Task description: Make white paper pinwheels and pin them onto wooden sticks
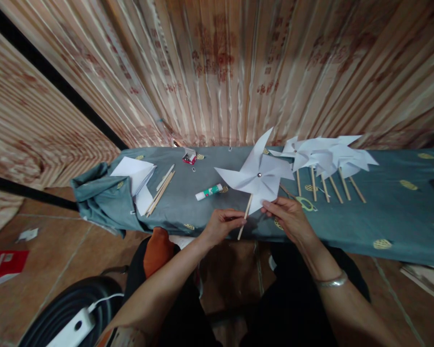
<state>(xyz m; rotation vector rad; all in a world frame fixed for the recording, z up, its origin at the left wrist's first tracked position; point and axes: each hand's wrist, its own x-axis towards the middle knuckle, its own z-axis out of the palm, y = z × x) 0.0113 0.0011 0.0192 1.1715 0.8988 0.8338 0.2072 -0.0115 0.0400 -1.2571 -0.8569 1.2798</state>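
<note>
A white paper pinwheel [246, 179] with a silver pin at its centre is held up in front of me over the table's near edge. My left hand [224, 224] pinches its wooden stick [248, 207] between thumb and fingers. On the other side, my right hand [286, 212] has thumb and finger closed on the tip of the lowest paper blade. Just beyond the right hand lie scissors with green handles [306, 204], partly hidden. Left of the pinwheel rests a glue stick [209, 192] with a green label.
Several finished pinwheels [321, 155] lie at the back right, sticks toward me. Toward the left are white paper sheets [132, 169], wooden sticks [160, 193] and a small open box of pins [189, 156]. A grey-green cloth [347, 221] covers the narrow table; a curtain [217, 72] hangs behind.
</note>
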